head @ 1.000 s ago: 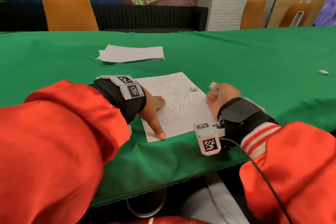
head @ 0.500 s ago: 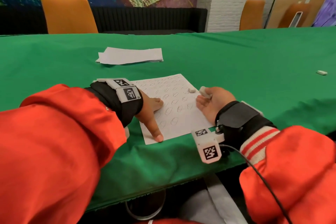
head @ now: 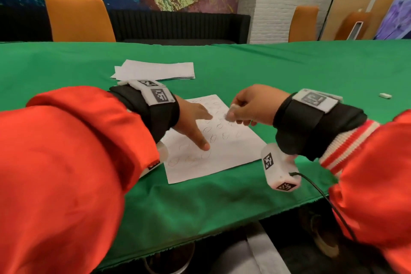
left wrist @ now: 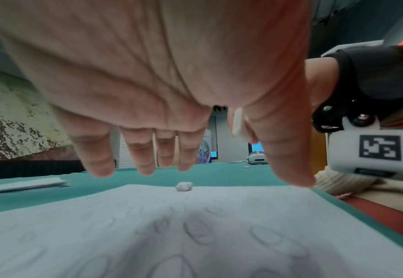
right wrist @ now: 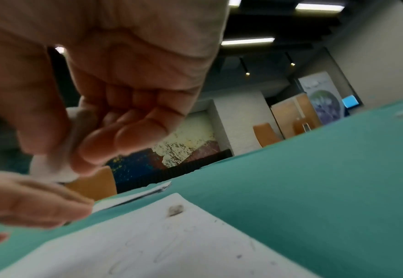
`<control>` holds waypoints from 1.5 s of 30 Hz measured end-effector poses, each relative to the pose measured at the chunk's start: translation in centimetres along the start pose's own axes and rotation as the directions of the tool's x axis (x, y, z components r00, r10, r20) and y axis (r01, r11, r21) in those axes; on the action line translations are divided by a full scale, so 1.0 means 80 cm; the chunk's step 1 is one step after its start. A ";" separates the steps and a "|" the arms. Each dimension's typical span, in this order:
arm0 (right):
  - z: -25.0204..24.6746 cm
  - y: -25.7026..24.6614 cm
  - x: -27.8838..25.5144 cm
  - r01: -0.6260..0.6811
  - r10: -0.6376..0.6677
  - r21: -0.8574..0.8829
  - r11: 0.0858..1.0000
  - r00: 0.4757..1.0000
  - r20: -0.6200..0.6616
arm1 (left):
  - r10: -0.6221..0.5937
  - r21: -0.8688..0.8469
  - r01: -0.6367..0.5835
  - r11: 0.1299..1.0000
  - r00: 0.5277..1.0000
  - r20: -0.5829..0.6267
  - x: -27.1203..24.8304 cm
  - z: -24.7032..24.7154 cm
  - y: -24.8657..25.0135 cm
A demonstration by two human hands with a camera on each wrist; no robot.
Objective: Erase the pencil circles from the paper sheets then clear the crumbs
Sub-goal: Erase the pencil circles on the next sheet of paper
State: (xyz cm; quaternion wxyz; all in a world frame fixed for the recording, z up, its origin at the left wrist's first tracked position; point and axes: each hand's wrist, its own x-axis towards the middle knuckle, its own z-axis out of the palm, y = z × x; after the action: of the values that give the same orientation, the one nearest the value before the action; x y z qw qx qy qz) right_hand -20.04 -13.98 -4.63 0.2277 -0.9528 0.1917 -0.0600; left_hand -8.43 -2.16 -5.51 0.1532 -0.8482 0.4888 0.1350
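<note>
- Our right hand [head: 255, 104] pinches the white eraser [head: 231, 111] between thumb and fingertips, raised above the paper sheet [head: 222, 153].
- Our left hand [head: 193, 122] spreads straight fingers, forefinger pressing the sheet.
- A small eraser piece [left wrist: 184, 186] lies near the sheet's far edge.
- The sheet lies on the green table [head: 289, 69].

The right hand [right wrist: 105, 79] pinches a white eraser [right wrist: 53, 169] between thumb and fingertips above a paper sheet [right wrist: 171, 244] marked with faint pencil circles [right wrist: 164, 254]. A small grey eraser crumb [right wrist: 176, 209] lies near the sheet's far corner on the green tablecloth [right wrist: 314, 188]. The left hand's fingers [right wrist: 29, 203] reach in at the sheet's left edge.
</note>
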 end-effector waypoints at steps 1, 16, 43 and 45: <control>0.002 -0.003 0.002 0.009 -0.005 -0.093 0.996 0.999 0.041 | 0.017 0.003 -0.017 1.000 1.000 0.003 0.003 -0.001 0.006; 0.045 -0.021 0.027 0.184 -0.002 -0.544 0.819 0.948 0.317 | 0.092 -0.042 -0.086 0.995 0.979 0.180 0.036 0.028 0.013; 0.050 -0.026 0.018 0.160 0.054 -0.507 0.847 0.923 0.382 | 0.092 -0.089 -0.078 0.993 0.982 0.167 0.020 0.021 0.022; 0.047 -0.024 0.023 0.124 0.075 -0.501 0.857 0.931 0.358 | 0.090 -0.083 -0.077 0.994 0.982 0.167 0.021 0.022 0.021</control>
State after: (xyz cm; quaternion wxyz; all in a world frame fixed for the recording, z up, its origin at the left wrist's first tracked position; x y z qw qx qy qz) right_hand -16.93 -11.61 -7.08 -0.0047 -0.9753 0.1426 0.1684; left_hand -9.20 -3.57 -8.00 0.1561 -0.8175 0.5034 0.2321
